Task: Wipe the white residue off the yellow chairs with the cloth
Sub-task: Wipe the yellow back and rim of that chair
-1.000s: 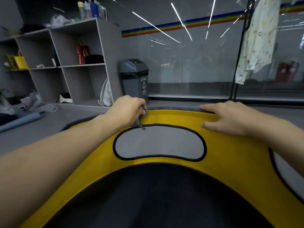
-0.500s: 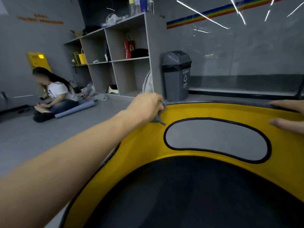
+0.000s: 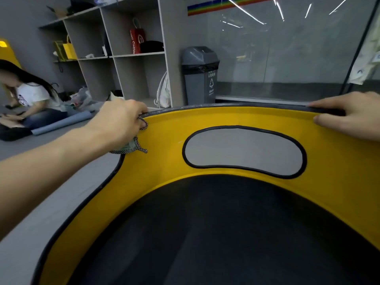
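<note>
yellow chair [image 3: 164, 161]: 1 | cloth [image 3: 128, 148]: 1 | left hand [image 3: 121, 122] + right hand [image 3: 353, 118]: 2 | grey bin [image 3: 200, 79]: 1 | shelf unit [image 3: 171, 48]: 1 | seated person [image 3: 33, 95]: 1

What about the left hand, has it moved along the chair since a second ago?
Yes. The left hand has slid left along the chair rim, away from the grey oval.

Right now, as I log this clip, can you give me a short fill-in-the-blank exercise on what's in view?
The left hand grips the ____ against the chair. The right hand rests on the top rim of this ____ chair. The bin behind it is coloured ____.
Missing words: cloth; yellow; grey.
</note>
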